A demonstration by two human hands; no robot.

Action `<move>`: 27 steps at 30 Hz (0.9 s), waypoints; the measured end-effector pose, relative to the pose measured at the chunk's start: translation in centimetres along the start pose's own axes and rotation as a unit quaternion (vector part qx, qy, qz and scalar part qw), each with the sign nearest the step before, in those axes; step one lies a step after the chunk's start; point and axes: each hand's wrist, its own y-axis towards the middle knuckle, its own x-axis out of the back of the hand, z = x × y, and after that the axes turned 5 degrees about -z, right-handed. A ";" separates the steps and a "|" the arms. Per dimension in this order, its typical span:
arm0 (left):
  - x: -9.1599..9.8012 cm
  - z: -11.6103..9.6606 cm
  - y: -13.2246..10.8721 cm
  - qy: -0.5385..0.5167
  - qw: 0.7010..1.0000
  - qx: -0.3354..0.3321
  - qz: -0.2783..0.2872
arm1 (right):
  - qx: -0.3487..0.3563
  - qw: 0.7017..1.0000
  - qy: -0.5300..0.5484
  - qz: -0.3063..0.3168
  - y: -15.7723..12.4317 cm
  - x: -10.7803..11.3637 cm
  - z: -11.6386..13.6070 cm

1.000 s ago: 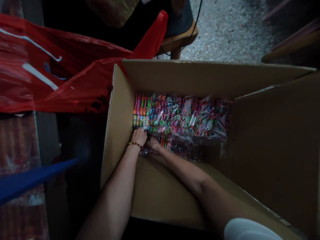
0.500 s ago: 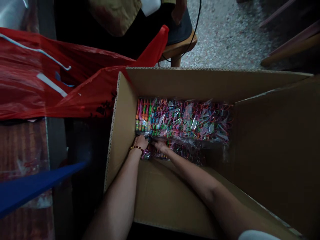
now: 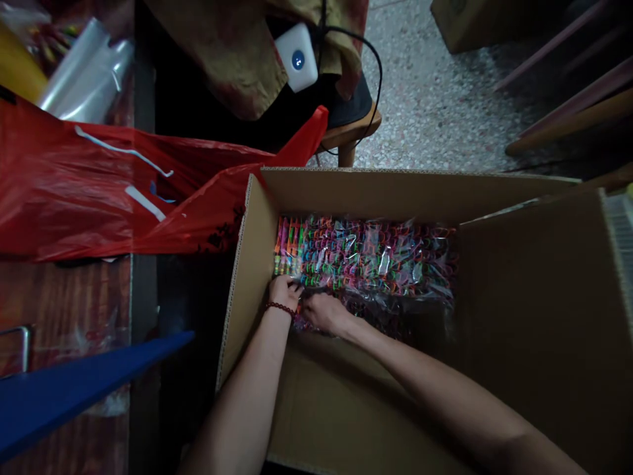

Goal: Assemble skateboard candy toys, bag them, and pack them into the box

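Step looks like positioning film-wrapped packs in the cardboard carton (image 3: 539, 290). Large multicoloured pack (image 3: 368, 257) just beyond both hands, second pack (image 3: 383, 313) beneath and beside my right hand (image 3: 321, 312), which is curled. Left hand (image 3: 285, 291) bent; can't tell if either grips. Next calls for firm purchase.

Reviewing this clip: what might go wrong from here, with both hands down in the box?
1. The beaded bracelet on the left wrist sits close to the clear plastic and might snag on it.
2. That plastic looks thin and crinkled; a hard pull could tear it and loosen the colourful items inside.
3. The fingertips of the left hand and right hand are hard to make out, so a poor grip could go unnoticed.
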 end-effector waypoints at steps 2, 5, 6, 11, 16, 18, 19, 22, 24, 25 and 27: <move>-0.2 -0.5 -0.7 -0.047 0.999 0.016 0.008 | 0.029 0.995 -0.042 -0.084 0.8 3.9 1.3; -0.1 -1.1 -1.7 -0.092 0.995 0.033 0.016 | 0.042 0.953 -0.141 -0.265 4.5 9.0 3.0; 0.0 -1.1 -1.9 -0.098 0.994 0.039 0.017 | 0.030 0.947 -0.174 -0.270 6.0 10.0 3.4; 0.5 -0.7 -1.6 -0.091 0.993 0.071 0.027 | -0.004 0.943 -0.251 -0.218 10.9 9.6 4.3; 0.8 -0.4 -0.8 -0.108 0.991 0.059 0.056 | 0.017 0.941 -0.265 -0.210 11.0 8.1 3.8; 0.9 -0.2 -0.8 -0.115 0.990 0.058 0.054 | 0.030 0.946 -0.262 -0.187 10.8 8.3 3.7; 0.9 -0.1 -0.9 -0.119 0.990 0.059 0.053 | 0.036 0.949 -0.259 -0.175 10.7 8.5 3.7; 1.0 0.0 -1.4 -0.133 0.988 0.066 0.050 | 0.052 0.956 -0.249 -0.146 10.3 8.9 4.0; 1.1 -0.1 -1.8 -0.142 0.986 0.070 0.043 | 0.064 0.959 -0.239 -0.140 9.9 9.1 4.3; 1.1 -0.1 -2.1 -0.146 0.986 0.072 0.040 | 0.069 0.960 -0.233 -0.140 9.6 9.2 4.4; 1.1 -0.2 -2.6 -0.157 0.984 0.073 0.035 | 0.078 0.962 -0.219 -0.141 9.0 9.3 4.7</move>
